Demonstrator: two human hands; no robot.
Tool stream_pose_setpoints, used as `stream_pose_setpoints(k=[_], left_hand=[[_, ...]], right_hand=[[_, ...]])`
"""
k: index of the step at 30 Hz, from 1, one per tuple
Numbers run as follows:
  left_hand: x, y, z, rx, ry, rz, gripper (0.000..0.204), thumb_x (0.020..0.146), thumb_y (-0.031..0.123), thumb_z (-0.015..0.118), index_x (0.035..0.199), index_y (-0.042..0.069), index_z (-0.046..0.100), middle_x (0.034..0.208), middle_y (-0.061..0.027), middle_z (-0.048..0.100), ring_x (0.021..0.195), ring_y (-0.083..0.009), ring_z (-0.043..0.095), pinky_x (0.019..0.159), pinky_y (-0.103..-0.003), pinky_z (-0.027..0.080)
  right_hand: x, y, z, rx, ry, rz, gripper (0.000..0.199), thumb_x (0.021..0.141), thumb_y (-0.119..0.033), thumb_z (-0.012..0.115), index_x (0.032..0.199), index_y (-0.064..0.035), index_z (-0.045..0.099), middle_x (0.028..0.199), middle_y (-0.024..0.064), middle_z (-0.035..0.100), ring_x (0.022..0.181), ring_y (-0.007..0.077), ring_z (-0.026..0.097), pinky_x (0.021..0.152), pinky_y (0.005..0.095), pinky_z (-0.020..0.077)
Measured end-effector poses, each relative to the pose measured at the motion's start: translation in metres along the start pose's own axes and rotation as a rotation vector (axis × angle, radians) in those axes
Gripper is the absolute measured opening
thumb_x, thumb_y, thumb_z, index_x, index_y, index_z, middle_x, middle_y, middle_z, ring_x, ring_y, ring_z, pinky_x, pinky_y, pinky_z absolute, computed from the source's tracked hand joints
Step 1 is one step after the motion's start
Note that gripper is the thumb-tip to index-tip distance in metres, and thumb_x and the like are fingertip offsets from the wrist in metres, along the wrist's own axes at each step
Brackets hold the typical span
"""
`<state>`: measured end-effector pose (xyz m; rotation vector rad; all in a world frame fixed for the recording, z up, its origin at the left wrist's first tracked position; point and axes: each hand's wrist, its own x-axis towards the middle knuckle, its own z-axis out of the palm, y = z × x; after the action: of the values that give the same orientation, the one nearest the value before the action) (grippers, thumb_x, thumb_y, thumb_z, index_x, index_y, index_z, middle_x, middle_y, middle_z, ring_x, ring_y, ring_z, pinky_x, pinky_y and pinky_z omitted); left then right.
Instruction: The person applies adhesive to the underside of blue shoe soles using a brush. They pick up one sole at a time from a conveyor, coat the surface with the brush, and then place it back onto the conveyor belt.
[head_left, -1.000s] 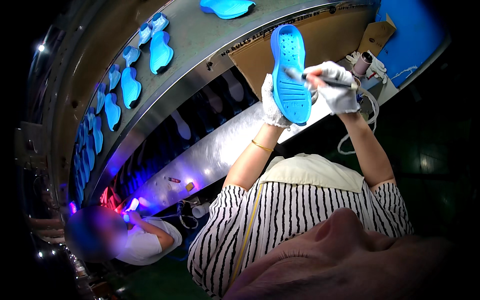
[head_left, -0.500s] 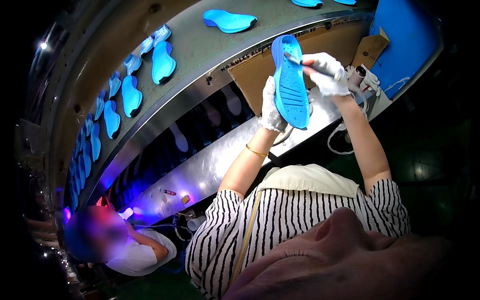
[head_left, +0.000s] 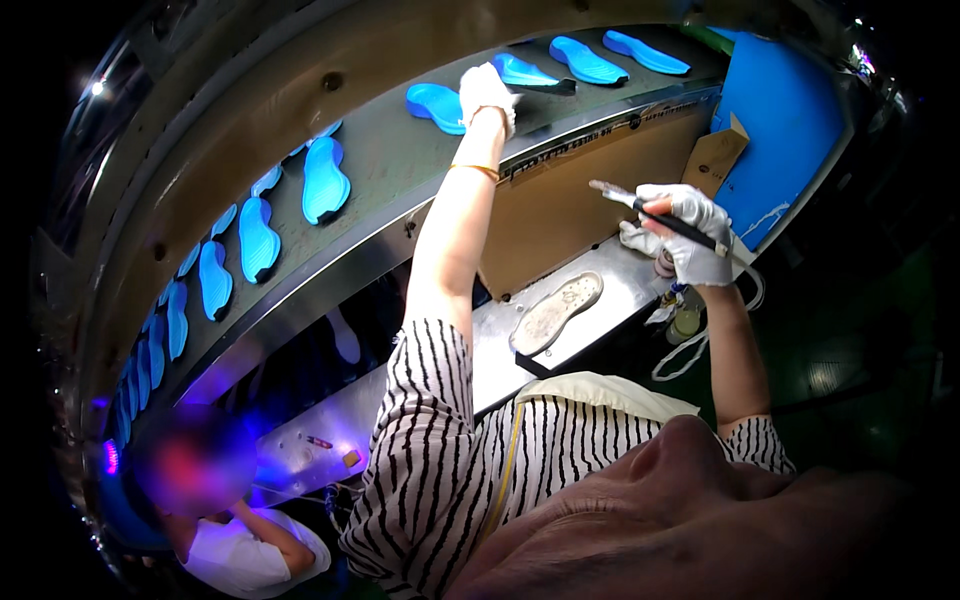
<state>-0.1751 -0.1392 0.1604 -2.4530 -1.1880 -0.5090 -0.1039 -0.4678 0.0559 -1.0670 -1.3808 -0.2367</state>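
A: Please begin from the left. What is there?

B: On the dark grey, curved belt [head_left: 385, 140] lies a row of bright blue, moulded shoe soles [head_left: 325, 180]. Next, to the right, lies one separate blue sole with a narrow waist [head_left: 432, 103]. Its long axis slants a little, from upper left to lower right, and its lower right end comes close against the left hand [head_left: 485, 92].

A: Does this hand, in its white glove, grip something?

B: I cannot tell, because the fingers are hidden behind the back of the hand. Just at its right side is another bright blue sole with a dark lower edge [head_left: 524, 71], and its axis also slants down to the right. So the hand is between these two soles, near to both.

A: And farther right?

B: The right hand [head_left: 695, 230], also white-gloved, stays well apart from the belt. Its fingers are closed around a thin, black-handled brush with a pale tip [head_left: 690, 231], which points up and left, toward the other hand. Below and left of it, a greyish, foot-shaped piece [head_left: 557, 313] lies on the shiny metal bench [head_left: 490, 350].

A: Then the left hand is clearly nearer to the blue soles.
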Motion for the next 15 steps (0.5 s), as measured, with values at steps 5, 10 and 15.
stream_pose_setpoints(k=[5, 10, 15], left_hand=[[-0.046, -0.009, 0.006, -0.158, 0.121, -0.008, 0.05, 0.084, 0.043, 0.051, 0.12, 0.008, 0.053, 0.117, -0.0163, 0.057, 0.105, -0.0306, 0.057, 0.094, -0.042, 0.042], [-0.093, -0.052, 0.0, 0.046, 0.164, 0.213, 0.027, 0.078, 0.037, 0.063, 0.09, 0.014, 0.069, 0.096, -0.0096, 0.063, 0.085, -0.0254, 0.061, 0.071, -0.035, 0.049], [-0.167, -0.067, -0.064, -0.553, 0.495, 0.387, 0.016, 0.072, 0.025, 0.075, 0.078, 0.011, 0.069, 0.09, -0.0078, 0.061, 0.083, -0.0241, 0.057, 0.077, -0.033, 0.047]], right_hand=[[-0.029, 0.009, -0.008, 0.175, 0.041, 0.286, 0.021, 0.069, 0.009, 0.071, 0.084, -0.0037, 0.064, 0.09, 0.0088, 0.067, 0.083, 0.0161, 0.063, 0.075, 0.0277, 0.0503], [-0.032, 0.004, 0.001, 0.075, -0.046, 0.252, 0.015, 0.074, 0.006, 0.069, 0.085, -0.0029, 0.064, 0.088, 0.007, 0.067, 0.079, 0.0132, 0.063, 0.073, 0.0242, 0.0502], [-0.043, 0.018, 0.01, 0.19, 0.025, 0.41, 0.016, 0.076, 0.002, 0.07, 0.089, -0.0042, 0.062, 0.084, 0.0038, 0.066, 0.078, 0.0084, 0.063, 0.071, 0.0229, 0.0507]])
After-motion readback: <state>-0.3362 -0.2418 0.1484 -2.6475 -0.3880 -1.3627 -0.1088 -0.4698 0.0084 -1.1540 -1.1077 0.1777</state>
